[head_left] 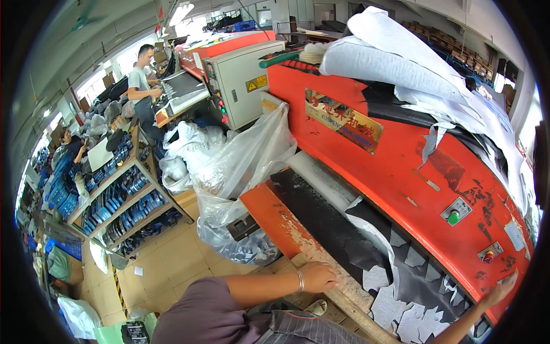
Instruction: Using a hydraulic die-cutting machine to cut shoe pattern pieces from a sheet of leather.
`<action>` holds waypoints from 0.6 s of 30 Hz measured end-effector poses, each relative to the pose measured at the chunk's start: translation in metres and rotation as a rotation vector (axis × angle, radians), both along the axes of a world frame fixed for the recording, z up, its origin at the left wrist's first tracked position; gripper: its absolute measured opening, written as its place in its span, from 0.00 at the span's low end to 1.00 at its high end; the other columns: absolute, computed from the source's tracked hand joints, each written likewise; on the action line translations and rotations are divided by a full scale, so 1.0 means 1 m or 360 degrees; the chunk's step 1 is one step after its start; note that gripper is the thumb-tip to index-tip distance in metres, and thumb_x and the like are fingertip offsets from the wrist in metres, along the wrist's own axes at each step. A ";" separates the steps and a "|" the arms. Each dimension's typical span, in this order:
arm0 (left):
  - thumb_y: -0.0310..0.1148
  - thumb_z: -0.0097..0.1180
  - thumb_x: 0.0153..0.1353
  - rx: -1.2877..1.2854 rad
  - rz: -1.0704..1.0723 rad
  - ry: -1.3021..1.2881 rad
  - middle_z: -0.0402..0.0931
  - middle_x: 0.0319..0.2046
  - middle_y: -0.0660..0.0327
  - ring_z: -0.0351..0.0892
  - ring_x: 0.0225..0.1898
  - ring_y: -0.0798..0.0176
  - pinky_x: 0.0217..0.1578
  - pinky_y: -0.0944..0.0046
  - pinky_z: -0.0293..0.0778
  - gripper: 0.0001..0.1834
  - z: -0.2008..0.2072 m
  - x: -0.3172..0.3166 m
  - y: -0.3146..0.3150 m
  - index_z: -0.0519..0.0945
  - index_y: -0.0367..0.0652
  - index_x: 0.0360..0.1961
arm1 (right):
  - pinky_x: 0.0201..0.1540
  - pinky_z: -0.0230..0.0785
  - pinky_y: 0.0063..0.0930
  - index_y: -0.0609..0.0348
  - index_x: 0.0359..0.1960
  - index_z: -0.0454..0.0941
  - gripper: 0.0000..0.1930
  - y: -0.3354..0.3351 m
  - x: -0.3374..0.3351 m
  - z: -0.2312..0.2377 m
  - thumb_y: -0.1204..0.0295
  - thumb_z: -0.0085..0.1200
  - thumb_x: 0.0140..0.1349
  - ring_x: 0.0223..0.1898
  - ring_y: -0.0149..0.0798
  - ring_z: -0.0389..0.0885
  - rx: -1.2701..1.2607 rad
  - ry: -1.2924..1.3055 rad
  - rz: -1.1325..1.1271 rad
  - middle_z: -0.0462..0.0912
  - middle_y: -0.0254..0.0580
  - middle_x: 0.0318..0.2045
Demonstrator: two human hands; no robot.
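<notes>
Several scraps [389,307] on the table [286,221]; left hand [318,277] on its near edge, right hand [501,290] by the red machine [378,175]; we can't tell either grip.

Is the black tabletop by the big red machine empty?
Not empty: jagged pale scraps lie on the black tabletop, in front of the red machine.

Glossy, scuffed red metal machine [395,166]
</notes>
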State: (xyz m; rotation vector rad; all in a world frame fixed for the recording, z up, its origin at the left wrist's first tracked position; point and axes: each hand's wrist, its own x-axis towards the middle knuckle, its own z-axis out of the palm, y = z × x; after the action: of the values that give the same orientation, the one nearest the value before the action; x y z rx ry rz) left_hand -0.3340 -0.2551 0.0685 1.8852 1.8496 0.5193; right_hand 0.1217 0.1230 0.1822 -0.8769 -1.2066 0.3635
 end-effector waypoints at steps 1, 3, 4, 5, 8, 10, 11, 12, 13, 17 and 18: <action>0.46 0.51 0.62 0.0038 -0.0044 -0.0047 0.78 0.32 0.58 0.77 0.40 0.52 0.44 0.52 0.71 0.16 -0.004 0.003 -0.004 0.82 0.47 0.28 | 0.67 0.54 0.36 0.67 0.63 0.63 0.26 -0.036 -0.040 0.029 0.58 0.33 0.74 0.66 0.42 0.62 0.0050 -0.0180 -0.0109 0.64 0.48 0.64; 0.45 0.52 0.61 0.0275 0.0192 -0.0042 0.77 0.33 0.60 0.75 0.43 0.56 0.47 0.55 0.69 0.14 -0.008 0.015 -0.001 0.82 0.48 0.29 | 0.62 0.59 0.35 0.66 0.57 0.70 0.22 -0.066 -0.128 0.037 0.61 0.37 0.73 0.59 0.38 0.70 0.0090 -0.0289 -0.0041 0.73 0.44 0.57; 0.43 0.53 0.59 0.0269 0.0244 -0.0016 0.76 0.33 0.61 0.75 0.43 0.56 0.47 0.55 0.68 0.12 -0.009 0.017 -0.003 0.82 0.48 0.31 | 0.59 0.61 0.32 0.63 0.55 0.73 0.21 -0.092 -0.189 0.041 0.60 0.38 0.73 0.56 0.36 0.71 0.0098 -0.0605 0.0018 0.75 0.42 0.55; 0.43 0.53 0.59 0.0268 0.0238 -0.0041 0.76 0.33 0.61 0.75 0.43 0.56 0.47 0.55 0.68 0.12 -0.008 0.016 -0.003 0.82 0.48 0.31 | 0.58 0.62 0.30 0.62 0.53 0.75 0.18 -0.114 -0.239 0.036 0.62 0.44 0.71 0.53 0.35 0.72 -0.0065 -0.0372 0.0246 0.78 0.42 0.49; 0.43 0.53 0.58 0.0197 0.0264 -0.0027 0.77 0.33 0.61 0.75 0.44 0.56 0.47 0.55 0.68 0.12 0.000 0.012 -0.003 0.83 0.49 0.31 | 0.58 0.64 0.29 0.64 0.54 0.73 0.15 -0.142 -0.328 -0.004 0.71 0.50 0.68 0.54 0.34 0.73 -0.0224 -0.0274 0.0949 0.77 0.42 0.51; 0.44 0.53 0.58 0.0198 0.0296 -0.0014 0.77 0.33 0.60 0.76 0.43 0.56 0.46 0.55 0.69 0.12 0.002 0.006 -0.008 0.83 0.49 0.30 | 0.56 0.66 0.28 0.65 0.54 0.72 0.16 -0.157 -0.347 -0.011 0.72 0.52 0.67 0.53 0.35 0.74 -0.0446 -0.0302 0.1073 0.77 0.45 0.51; 0.45 0.53 0.58 0.0235 0.0315 0.0018 0.78 0.32 0.60 0.77 0.42 0.56 0.46 0.55 0.70 0.13 0.005 0.002 -0.008 0.83 0.49 0.29 | 0.55 0.66 0.29 0.65 0.54 0.72 0.16 -0.156 -0.348 -0.013 0.72 0.53 0.66 0.51 0.35 0.75 -0.0550 -0.0293 0.1109 0.78 0.46 0.50; 0.46 0.53 0.58 0.0150 0.0251 -0.0001 0.79 0.32 0.60 0.77 0.41 0.56 0.44 0.54 0.71 0.14 0.009 -0.004 -0.009 0.83 0.49 0.29 | 0.54 0.67 0.27 0.66 0.51 0.73 0.15 -0.146 -0.344 -0.023 0.71 0.55 0.66 0.48 0.34 0.77 -0.0565 -0.0345 0.1140 0.80 0.44 0.46; 0.47 0.53 0.58 0.0077 0.0140 -0.0048 0.80 0.32 0.60 0.78 0.39 0.56 0.42 0.54 0.72 0.15 0.006 -0.017 -0.008 0.83 0.49 0.28 | 0.50 0.68 0.25 0.66 0.47 0.76 0.13 -0.136 -0.337 -0.034 0.71 0.57 0.64 0.45 0.32 0.78 -0.0691 -0.0605 0.0990 0.82 0.42 0.41; 0.48 0.53 0.60 -0.0472 -0.0208 -0.0153 0.81 0.31 0.60 0.80 0.39 0.55 0.42 0.51 0.73 0.16 0.029 -0.048 -0.009 0.84 0.48 0.29 | 0.46 0.72 0.36 0.65 0.49 0.76 0.24 -0.119 -0.323 -0.064 0.56 0.58 0.61 0.45 0.48 0.83 -0.0917 -0.1185 0.0626 0.82 0.56 0.46; 0.48 0.53 0.60 -0.0846 -0.0346 -0.0228 0.82 0.33 0.60 0.80 0.39 0.54 0.42 0.51 0.73 0.17 0.037 -0.057 -0.003 0.84 0.48 0.30 | 0.47 0.72 0.37 0.64 0.51 0.75 0.27 -0.121 -0.330 -0.066 0.53 0.58 0.59 0.45 0.50 0.82 -0.0951 -0.1280 0.0559 0.81 0.58 0.46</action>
State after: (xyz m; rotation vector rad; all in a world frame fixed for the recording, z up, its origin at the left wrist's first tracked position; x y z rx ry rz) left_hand -0.3906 -0.2578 0.1060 1.6077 1.4799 0.0706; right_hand -0.2086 0.0016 0.1165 -1.3972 -2.0643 0.7158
